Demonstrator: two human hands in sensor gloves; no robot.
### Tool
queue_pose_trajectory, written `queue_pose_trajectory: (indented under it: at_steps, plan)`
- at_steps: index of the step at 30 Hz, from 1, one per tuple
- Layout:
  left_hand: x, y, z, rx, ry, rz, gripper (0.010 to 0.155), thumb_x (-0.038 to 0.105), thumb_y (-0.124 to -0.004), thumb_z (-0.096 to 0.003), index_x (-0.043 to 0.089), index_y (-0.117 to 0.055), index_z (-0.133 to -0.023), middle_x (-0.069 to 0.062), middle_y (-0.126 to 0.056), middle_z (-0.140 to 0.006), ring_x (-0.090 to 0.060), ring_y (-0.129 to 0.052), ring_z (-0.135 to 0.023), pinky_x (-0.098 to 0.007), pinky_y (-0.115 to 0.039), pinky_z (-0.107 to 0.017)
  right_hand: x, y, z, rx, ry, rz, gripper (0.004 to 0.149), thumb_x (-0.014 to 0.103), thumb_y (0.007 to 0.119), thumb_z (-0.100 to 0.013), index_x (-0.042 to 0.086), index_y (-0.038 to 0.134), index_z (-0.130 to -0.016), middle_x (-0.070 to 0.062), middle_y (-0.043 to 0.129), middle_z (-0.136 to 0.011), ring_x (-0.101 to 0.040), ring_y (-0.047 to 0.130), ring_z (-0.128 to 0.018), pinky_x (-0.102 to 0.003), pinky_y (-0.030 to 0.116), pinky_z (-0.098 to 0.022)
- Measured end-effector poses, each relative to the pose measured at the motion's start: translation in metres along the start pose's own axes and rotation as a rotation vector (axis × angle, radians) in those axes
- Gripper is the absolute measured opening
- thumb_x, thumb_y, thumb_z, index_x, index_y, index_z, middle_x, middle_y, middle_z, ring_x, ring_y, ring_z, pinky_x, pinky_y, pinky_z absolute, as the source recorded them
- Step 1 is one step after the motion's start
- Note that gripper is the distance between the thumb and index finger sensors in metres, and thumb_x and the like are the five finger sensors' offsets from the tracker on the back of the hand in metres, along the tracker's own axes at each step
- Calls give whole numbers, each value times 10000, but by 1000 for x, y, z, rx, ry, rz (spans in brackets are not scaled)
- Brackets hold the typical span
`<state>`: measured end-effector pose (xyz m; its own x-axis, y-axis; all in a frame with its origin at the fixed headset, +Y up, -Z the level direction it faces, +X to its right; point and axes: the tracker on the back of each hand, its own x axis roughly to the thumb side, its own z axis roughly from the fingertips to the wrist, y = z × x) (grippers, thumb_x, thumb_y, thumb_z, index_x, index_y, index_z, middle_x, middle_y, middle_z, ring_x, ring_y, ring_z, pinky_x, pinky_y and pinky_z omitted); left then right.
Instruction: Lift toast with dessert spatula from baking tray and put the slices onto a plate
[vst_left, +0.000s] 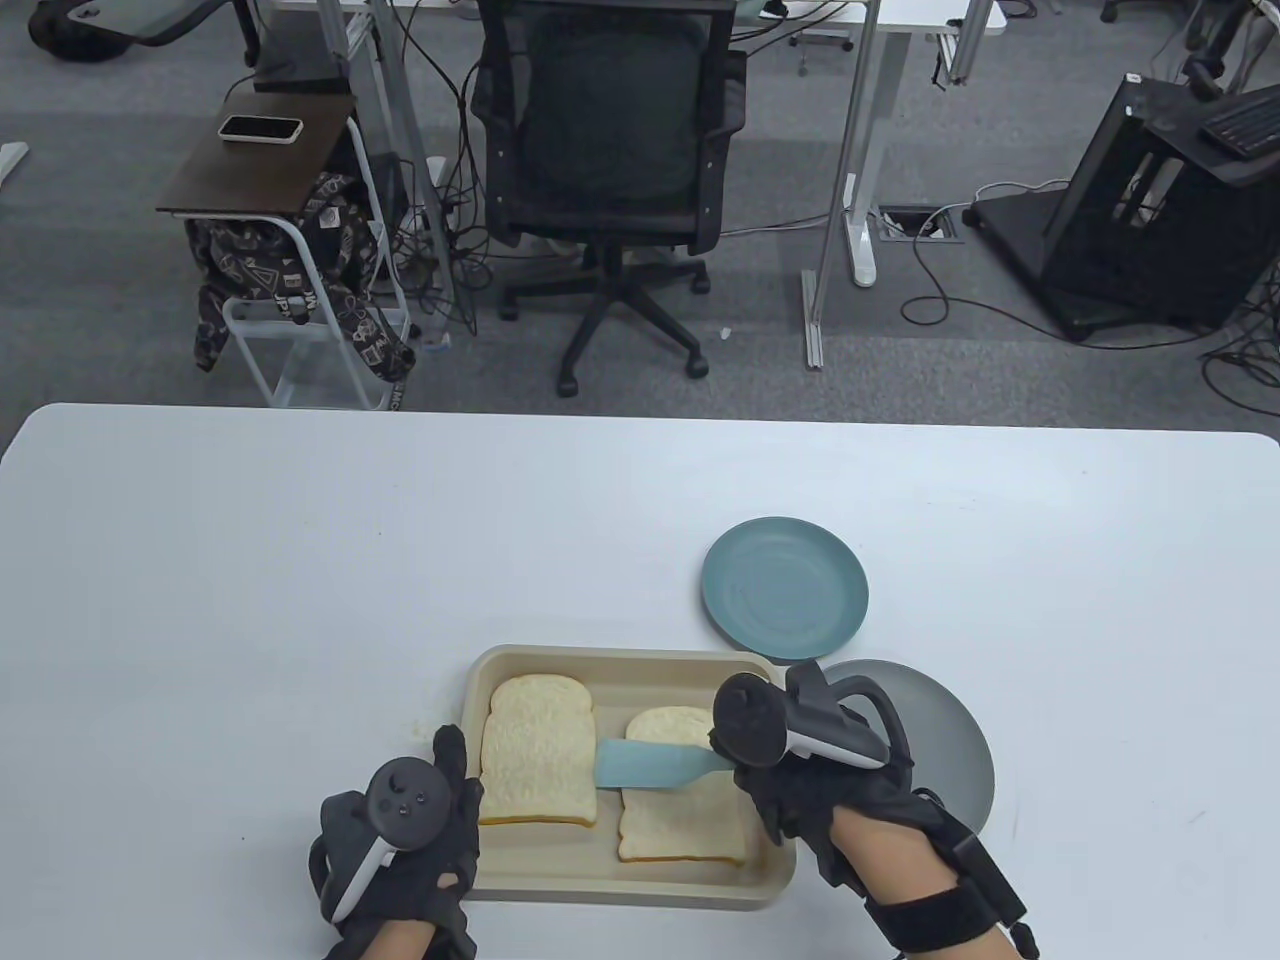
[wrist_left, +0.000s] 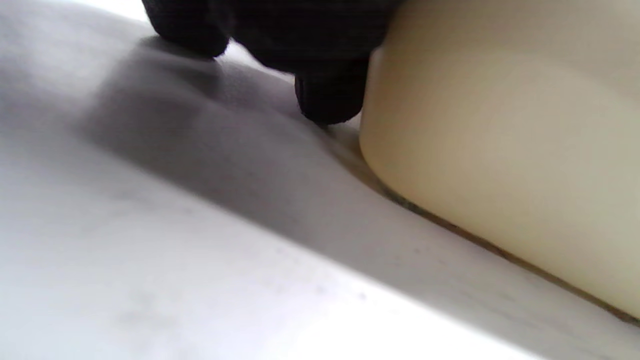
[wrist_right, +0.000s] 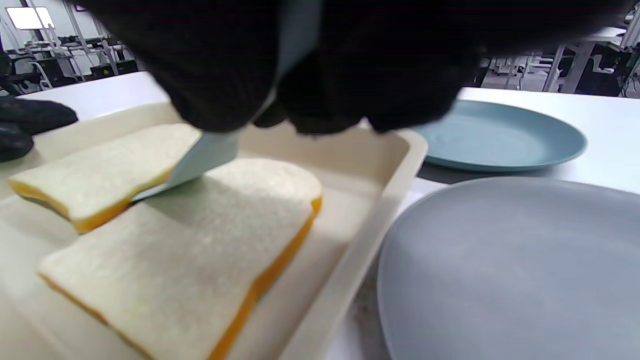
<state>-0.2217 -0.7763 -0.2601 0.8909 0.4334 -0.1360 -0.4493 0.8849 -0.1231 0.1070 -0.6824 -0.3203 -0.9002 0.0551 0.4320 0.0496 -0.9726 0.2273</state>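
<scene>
Two toast slices lie flat in the beige tray on the desk: the left slice and the right slice, side by side. The blue spatula blade lies across the right slice, its tip slipped under the left slice's edge. The right hand grips its handle, fingers curled round it. The left hand rests at the tray's left wall, fingers relaxed and touching it. A blue plate and a grey plate sit just right of the tray.
</scene>
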Motion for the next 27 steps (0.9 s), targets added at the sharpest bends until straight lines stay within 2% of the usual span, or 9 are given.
queue_pose_trajectory:
  at_steps: [8, 15, 27]
  plan:
    - [0, 0, 0, -1, -1, 1, 615, 386, -642, -591, 153, -425, -1117, -11, -909, -809, -110, -953, -222, -585, -630, -737, 4, 1, -1, -64, -46, 73, 491, 309, 850, -360, 235, 844, -846, -94, 964, -660, -268, 981, -265, -378, 879, -57]
    - [0, 0, 0, 0, 0, 1, 616, 388, -643, -589, 155, -426, -1117, -9, -910, -808, -108, -952, -220, -586, -631, -735, 6, 7, -13, -49, -56, -7, 491, 311, 846, -364, 229, 842, -848, -96, 963, -659, -262, 981, -258, -372, 879, -51]
    - [0, 0, 0, 2, 1, 2, 616, 389, -637, -590, 154, -425, -1118, -10, -907, -809, -108, -951, -221, -584, -629, -736, 45, 21, -24, -129, -58, -37, 491, 321, 841, -370, 218, 842, -850, -95, 973, -643, -244, 984, -225, -343, 881, -12]
